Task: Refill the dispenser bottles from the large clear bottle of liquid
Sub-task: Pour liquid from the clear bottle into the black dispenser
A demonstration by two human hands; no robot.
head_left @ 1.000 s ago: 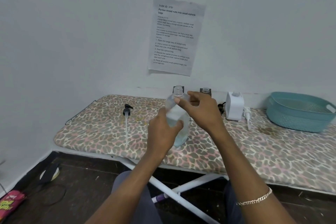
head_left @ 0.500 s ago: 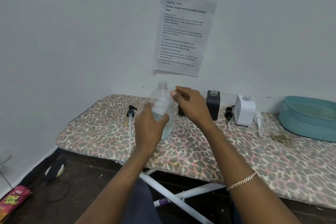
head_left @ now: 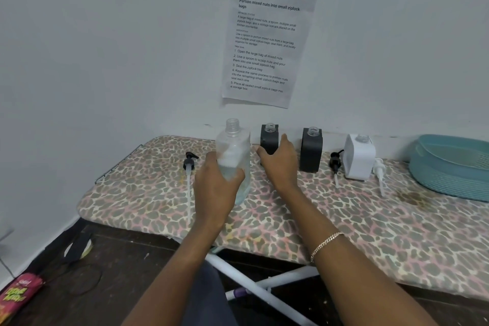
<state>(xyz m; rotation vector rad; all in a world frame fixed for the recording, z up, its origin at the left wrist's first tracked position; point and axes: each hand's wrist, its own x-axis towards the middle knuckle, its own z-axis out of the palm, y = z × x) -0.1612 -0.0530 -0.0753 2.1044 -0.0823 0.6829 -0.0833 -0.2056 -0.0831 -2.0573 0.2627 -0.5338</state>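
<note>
Since a moment ago the right grip [head_left: 277,164] has left the neck of the large clear bottle [head_left: 234,145] and reached back to the nearest black dispenser bottle [head_left: 268,136]. Its thumb lies on that bottle's left side and its fingers reach up past the right side, hiding the lower half. Whether it actually clasps the bottle or only touches it, I cannot tell from where I stand.

The left grip [head_left: 215,188] is wrapped round the lower body of the large clear bottle, grasping it upright with its base low against the leopard-print surface [head_left: 344,219]. The cap is off, the threaded neck is bare, and pale liquid shows in the lower part.

Just left of the left grip lies a black pump head [head_left: 189,164], its long tube pointing toward the near edge. Right of the right grip stands a second black dispenser bottle [head_left: 311,151], also uncapped. Beyond it come another black pump [head_left: 335,160], a white dispenser bottle [head_left: 360,159] and a white pump [head_left: 379,169] lying beside it. Farthest right sits a teal basket [head_left: 449,164]. Above both grips a printed sheet [head_left: 267,42] is stuck to the wall. A chain bracelet [head_left: 326,242] circles the right wrist.
</note>
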